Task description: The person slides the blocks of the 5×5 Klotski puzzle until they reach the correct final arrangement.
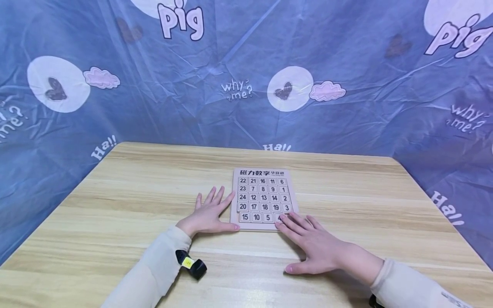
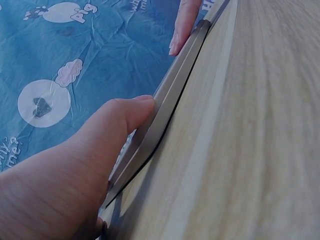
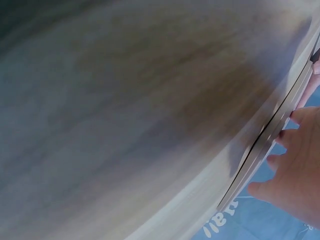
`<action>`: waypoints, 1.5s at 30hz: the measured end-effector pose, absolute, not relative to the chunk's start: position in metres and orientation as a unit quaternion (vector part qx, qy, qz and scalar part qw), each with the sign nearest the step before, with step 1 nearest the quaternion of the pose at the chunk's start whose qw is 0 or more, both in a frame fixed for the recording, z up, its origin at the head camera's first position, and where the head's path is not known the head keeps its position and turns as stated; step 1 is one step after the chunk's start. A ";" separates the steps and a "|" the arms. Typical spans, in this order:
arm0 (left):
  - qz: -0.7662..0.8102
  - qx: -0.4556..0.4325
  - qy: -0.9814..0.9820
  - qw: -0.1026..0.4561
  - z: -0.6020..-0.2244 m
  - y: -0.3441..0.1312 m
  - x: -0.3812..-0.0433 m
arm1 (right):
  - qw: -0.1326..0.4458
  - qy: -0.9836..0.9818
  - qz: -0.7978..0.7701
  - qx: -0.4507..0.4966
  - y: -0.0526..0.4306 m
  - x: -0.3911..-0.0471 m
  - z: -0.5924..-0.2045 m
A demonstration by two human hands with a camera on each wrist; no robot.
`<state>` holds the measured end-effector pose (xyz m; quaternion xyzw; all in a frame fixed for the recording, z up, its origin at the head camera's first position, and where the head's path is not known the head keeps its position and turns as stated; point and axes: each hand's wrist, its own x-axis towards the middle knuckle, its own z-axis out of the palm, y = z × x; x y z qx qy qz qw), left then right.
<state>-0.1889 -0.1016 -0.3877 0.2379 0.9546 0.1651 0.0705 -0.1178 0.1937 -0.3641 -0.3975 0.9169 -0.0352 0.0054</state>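
Both spread, gripping nothing: left hand [image 1: 208, 217] at left edge of puzzle board [image 1: 254, 226], right hand [image 1: 317, 246] at its near-right corner. Best brace board, slide tiles [image 1: 263, 198] lightly.

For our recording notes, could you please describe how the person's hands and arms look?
The left hand and right hand are bare. The left sleeve is off-white, with a black device bearing a yellow label; the right sleeve, also off-white, shows dark lettering.
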 end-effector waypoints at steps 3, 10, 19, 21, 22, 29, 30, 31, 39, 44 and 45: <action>0.163 0.241 0.954 0.067 -0.388 -0.102 -0.189 | 0.013 0.917 -0.032 -0.397 0.192 -0.119 -0.364; 0.163 0.238 0.955 0.072 -0.389 -0.102 -0.189 | 0.029 0.917 -0.027 -0.396 0.188 -0.122 -0.364; 0.166 0.238 0.954 0.073 -0.388 -0.100 -0.188 | 0.041 0.920 -0.047 -0.387 0.188 -0.124 -0.363; 0.168 0.240 0.953 0.073 -0.389 -0.100 -0.188 | 0.046 0.921 -0.057 -0.382 0.189 -0.126 -0.361; 0.167 0.240 0.953 0.074 -0.389 -0.100 -0.188 | 0.047 0.922 -0.061 -0.380 0.189 -0.128 -0.359; 0.172 0.235 0.954 0.072 -0.389 -0.100 -0.189 | 0.038 0.936 -0.084 -0.341 0.195 -0.156 -0.350; 0.171 0.235 0.954 0.072 -0.389 -0.101 -0.189 | 0.039 0.940 -0.088 -0.326 0.196 -0.161 -0.350; 0.171 0.235 0.954 0.072 -0.389 -0.101 -0.188 | 0.041 0.944 -0.094 -0.313 0.197 -0.166 -0.350; 0.170 0.233 0.955 0.075 -0.388 -0.100 -0.187 | 0.070 0.961 -0.126 -0.238 0.200 -0.198 -0.357; 0.171 0.232 0.955 0.072 -0.388 -0.100 -0.188 | 0.069 0.964 -0.128 -0.223 0.197 -0.210 -0.358; 0.171 0.232 0.955 0.071 -0.388 -0.100 -0.188 | 0.071 0.964 -0.127 -0.221 0.196 -0.212 -0.358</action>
